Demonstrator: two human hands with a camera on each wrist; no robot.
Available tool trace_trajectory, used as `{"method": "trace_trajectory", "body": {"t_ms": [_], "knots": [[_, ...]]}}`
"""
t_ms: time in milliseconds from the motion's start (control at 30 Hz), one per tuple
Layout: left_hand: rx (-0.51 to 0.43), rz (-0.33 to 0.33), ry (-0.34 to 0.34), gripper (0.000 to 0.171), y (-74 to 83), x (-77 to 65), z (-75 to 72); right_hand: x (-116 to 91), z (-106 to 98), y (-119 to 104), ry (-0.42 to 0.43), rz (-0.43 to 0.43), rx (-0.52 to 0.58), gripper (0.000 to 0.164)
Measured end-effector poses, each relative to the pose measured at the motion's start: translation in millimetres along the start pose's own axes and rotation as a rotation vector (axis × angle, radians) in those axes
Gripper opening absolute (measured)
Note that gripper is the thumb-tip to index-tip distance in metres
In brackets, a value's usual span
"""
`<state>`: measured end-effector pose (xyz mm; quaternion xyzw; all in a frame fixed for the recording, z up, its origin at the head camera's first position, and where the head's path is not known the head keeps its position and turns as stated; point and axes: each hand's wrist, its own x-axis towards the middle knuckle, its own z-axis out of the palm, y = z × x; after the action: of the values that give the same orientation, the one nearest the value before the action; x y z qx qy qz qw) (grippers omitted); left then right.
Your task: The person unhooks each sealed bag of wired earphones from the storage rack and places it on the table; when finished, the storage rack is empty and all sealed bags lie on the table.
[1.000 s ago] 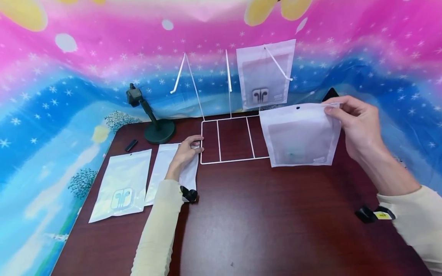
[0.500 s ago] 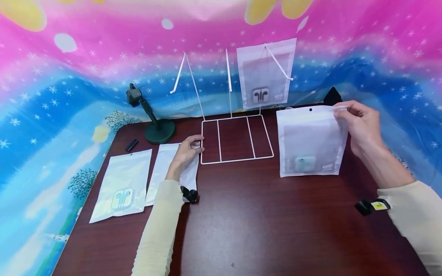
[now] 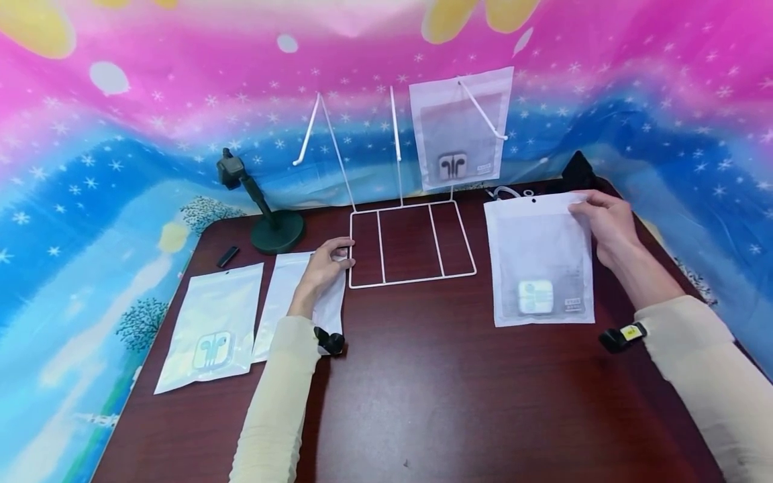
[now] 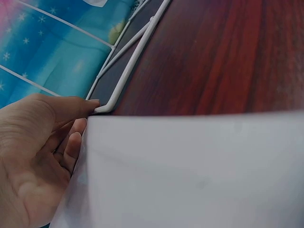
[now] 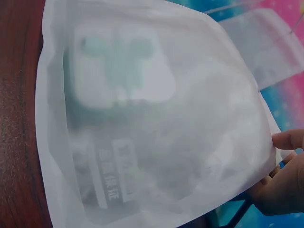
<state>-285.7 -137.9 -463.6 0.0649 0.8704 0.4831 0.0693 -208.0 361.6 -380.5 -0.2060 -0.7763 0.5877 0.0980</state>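
Observation:
My right hand (image 3: 610,225) pinches a white zip pouch (image 3: 540,245) by its upper right corner. The pouch stands out at the right of the table, its hang hole at the top and a square earphone case showing through near the bottom; it fills most of the right wrist view. My left hand (image 3: 323,268) holds the left side of a white wire display rack (image 3: 413,280), finger and thumb at the base wire (image 4: 129,69). A similar pouch (image 3: 443,127) hangs on the rack's right hook; the other two hooks are bare.
Two more white pouches lie at the left: one with earphones printed (image 3: 229,302), the other pouch (image 3: 280,295) partly under my left arm. Behind them stand a dark green stand (image 3: 278,231) and a small black stick (image 3: 228,256). A white cable (image 3: 504,192) lies at the back right.
My right hand has drawn the pouch away from the rack, first to the right and then lower, toward me; it now faces up more. The left hand keeps its hold on the rack.

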Motion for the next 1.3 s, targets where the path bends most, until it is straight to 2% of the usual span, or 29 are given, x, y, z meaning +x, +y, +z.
{"method": "trace_trajectory", "body": {"t_ms": [200,433,700,967,1300], "knots": [[0.005,0.002,-0.001,0.047,1.6,-1.2,-0.3,15.5,5.4,16.4,-0.055,0.026,-0.070,0.049],[0.001,0.008,0.000,0.047,1.5,-0.5,0.1,28.7,12.6,32.9,-0.061,0.028,-0.057,0.044],[0.007,0.007,0.000,0.047,0.1,0.0,0.1,38.3,18.7,48.5,-0.090,0.068,-0.011,0.055],[0.006,0.011,0.005,0.047,-1.5,1.9,-0.5,40.7,26.3,52.4,-0.109,0.117,0.002,0.060],[-0.002,-0.003,-0.001,0.048,-1.1,0.3,-1.0,45.2,30.2,54.9,-0.133,0.121,0.043,0.059]]}}
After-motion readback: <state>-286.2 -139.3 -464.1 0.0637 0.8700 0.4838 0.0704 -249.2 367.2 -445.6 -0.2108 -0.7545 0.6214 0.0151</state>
